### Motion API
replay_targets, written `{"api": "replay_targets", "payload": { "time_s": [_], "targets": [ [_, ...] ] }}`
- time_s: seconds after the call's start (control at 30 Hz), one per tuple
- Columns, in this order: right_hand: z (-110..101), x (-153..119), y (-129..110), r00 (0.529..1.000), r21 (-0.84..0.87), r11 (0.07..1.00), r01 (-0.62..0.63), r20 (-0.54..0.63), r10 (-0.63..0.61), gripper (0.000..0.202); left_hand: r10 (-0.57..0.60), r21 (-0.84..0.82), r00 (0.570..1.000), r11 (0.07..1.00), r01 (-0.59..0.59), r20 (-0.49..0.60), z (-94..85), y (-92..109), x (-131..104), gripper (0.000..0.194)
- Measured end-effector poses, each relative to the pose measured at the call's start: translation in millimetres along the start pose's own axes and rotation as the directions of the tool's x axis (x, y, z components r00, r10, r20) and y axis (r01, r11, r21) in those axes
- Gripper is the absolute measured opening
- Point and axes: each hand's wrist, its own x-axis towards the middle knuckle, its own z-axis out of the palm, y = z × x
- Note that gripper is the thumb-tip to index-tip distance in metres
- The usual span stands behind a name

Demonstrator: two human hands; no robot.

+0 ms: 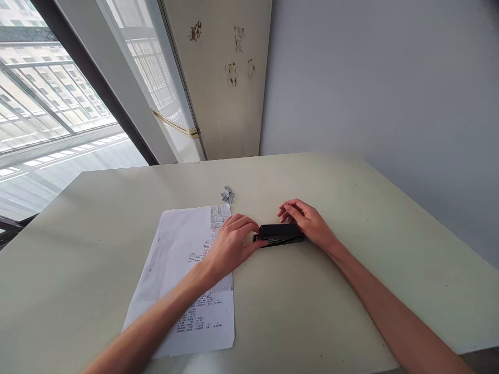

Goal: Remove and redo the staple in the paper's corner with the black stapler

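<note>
A black stapler (279, 232) lies on the table, its long side running left to right. My left hand (234, 240) grips its left end, with the thumb along the front side and the fingers curled over behind. At the stapler's right end is my right hand (310, 222), its fingers bent behind the stapler and the thumb close to the index finger; part of the grip is hidden. Under my left hand and forearm lies a white printed sheet of paper (177, 228), partly covered by the arm. A few small grey staple strips (227, 195) lie beyond the paper.
The pale table (331, 311) reaches back to a grey wall (374, 78) on the right. Behind it stands a light cabinet-like panel (222, 114) with brown stains and a gold handle (175, 124). A large window (47, 93) is at the left.
</note>
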Motion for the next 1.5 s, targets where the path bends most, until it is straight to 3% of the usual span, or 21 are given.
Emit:
{"api": "replay_targets", "payload": {
  "time_s": [0.2,0.33,0.43,0.73,1.1,1.2,1.37,1.5],
  "targets": [
    [-4,-1,-2,0.998,-0.019,0.999,-0.030,0.056,0.031,0.045,-0.034,0.051,0.999,0.998,0.035,-0.010,-1.1,-1,-1,0.020],
    [-7,-6,-8,0.970,-0.052,0.999,0.001,0.242,0.011,0.038,-0.046,0.052,0.999,0.998,0.046,0.000,0.5,-2,-4,0.016],
    [-7,-11,-13,0.928,-0.144,0.990,-0.013,0.368,0.066,0.046,-0.051,0.048,0.999,0.998,0.051,0.007,-1.5,-4,-8,0.016],
    [-7,-12,-21,0.913,-0.131,0.988,-0.084,0.387,0.129,0.041,-0.053,0.095,0.997,0.994,0.048,0.048,-34.1,-17,-28,0.022],
    [-9,-13,-18,0.913,-0.104,0.990,-0.100,0.387,0.133,0.046,-0.046,0.095,0.985,0.995,0.031,0.163,-51.1,-19,-28,0.032],
    [-10,-13,-15,0.911,-0.097,0.990,-0.102,0.391,0.132,0.046,-0.141,0.088,0.981,0.988,0.130,0.136,-55.4,-30,-19,0.048],
    [-9,-13,-17,0.910,-0.096,0.990,-0.100,0.394,0.130,0.045,-0.299,0.225,0.952,0.925,0.306,-0.069,-55.8,-72,19,0.039],
    [-8,-14,-20,0.914,-0.097,0.992,-0.076,0.391,0.108,0.044,-0.300,0.321,0.953,0.900,0.293,-0.029,-58.5,-105,58,0.032]
  ]
}}
